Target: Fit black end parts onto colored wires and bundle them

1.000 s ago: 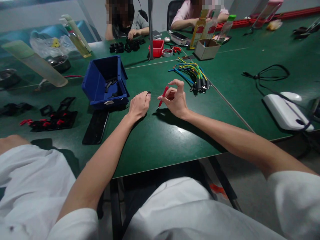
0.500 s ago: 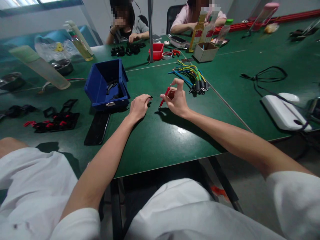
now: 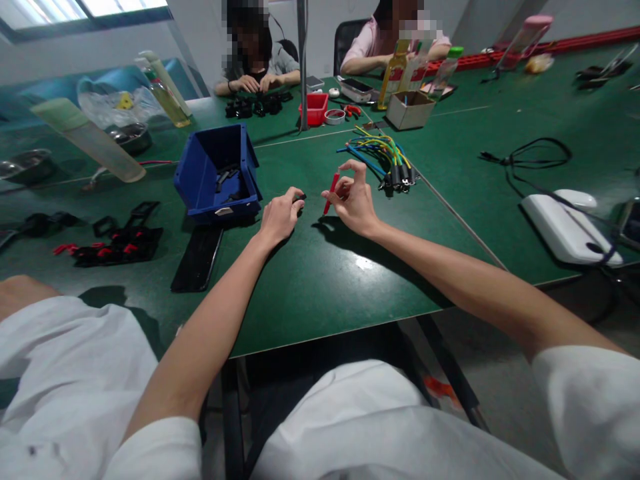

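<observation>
My right hand (image 3: pixel 354 201) pinches a small red-handled tool (image 3: pixel 331 192) between thumb and fingers, its tip pointing down toward the green table (image 3: pixel 310 280). My left hand (image 3: pixel 280 215) rests on the table just to its left, fingers curled round a small black part (image 3: pixel 299 197) that peeks out at the fingertips. The two hands sit a few centimetres apart. A bundle of coloured wires with black plugs (image 3: pixel 387 155) lies just beyond my right hand.
A blue bin (image 3: pixel 217 172) with black parts stands to the left, a black strip (image 3: pixel 197 259) before it, and red-and-black parts (image 3: pixel 107 243) further left. A white device with cable (image 3: pixel 567 223) lies right. Two people work at the far side near a red box (image 3: pixel 315 108) and cardboard box (image 3: pixel 411 108).
Both hands have shifted slightly away from me and closer together; the red tool stands more upright. The view has tilted down a little.
</observation>
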Available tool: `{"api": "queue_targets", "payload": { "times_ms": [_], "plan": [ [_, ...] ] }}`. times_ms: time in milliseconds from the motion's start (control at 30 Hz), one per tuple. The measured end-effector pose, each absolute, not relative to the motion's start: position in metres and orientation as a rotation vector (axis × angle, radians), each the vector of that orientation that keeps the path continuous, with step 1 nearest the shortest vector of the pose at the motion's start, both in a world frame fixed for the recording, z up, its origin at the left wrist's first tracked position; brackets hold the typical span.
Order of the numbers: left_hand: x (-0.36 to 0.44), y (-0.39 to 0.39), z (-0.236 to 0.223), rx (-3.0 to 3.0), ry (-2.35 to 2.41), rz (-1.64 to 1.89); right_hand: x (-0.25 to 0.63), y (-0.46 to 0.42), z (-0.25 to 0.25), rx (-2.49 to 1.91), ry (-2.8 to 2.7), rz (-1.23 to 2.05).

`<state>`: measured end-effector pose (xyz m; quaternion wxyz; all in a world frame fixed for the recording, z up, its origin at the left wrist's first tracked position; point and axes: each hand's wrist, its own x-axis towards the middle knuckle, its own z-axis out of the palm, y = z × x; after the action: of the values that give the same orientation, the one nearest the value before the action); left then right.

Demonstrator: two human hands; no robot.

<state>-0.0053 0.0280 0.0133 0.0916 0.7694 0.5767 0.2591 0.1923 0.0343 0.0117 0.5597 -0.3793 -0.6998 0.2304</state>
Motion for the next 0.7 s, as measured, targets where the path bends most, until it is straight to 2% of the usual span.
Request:
{"api": "queue_targets", "payload": {
  "times_ms": [700],
  "plan": [
    [-0.0056, 0.0250, 0.0152, 2.340, 1.615, 0.735, 0.1956, 0.0395, 0.0145, -0.953, -1.607, 0.499]
  ]
}}
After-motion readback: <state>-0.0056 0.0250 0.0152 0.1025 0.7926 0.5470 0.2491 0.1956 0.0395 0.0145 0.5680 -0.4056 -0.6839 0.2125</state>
